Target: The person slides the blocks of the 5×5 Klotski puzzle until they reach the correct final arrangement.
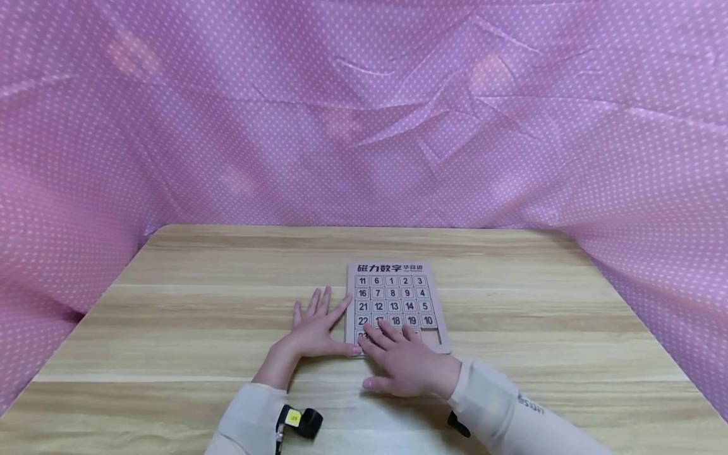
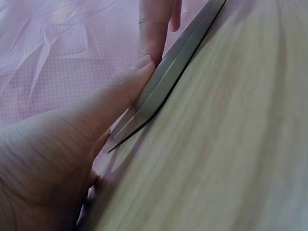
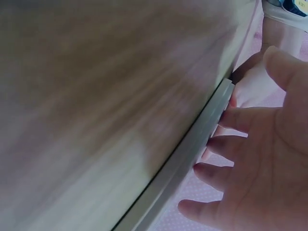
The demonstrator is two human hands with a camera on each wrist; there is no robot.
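Observation:
A sliding number puzzle [image 1: 442,319] with square numbered tiles lies flat on the table; its bottom-right cell holds no tile. My left hand [image 1: 311,333] is spread at the board's left side, index finger by the edge and thumb at the lower-left corner. In the left wrist view, the thumb of that hand [image 2: 57,130] lies against the rim of the puzzle [image 2: 166,79]. Stretched over the bottom row, the fingers of my right hand [image 1: 409,365] hide several tiles. From the right wrist, fairly straight fingertips of that hand [image 3: 264,163] meet the puzzle's edge [image 3: 185,156].
The wood-grain table [image 1: 188,303] extends around the board on all sides. Pink polka-dot cloth [image 1: 364,126] hangs behind the table and along both sides. A black wrist device [image 1: 309,423] with a yellow label sits at the left cuff.

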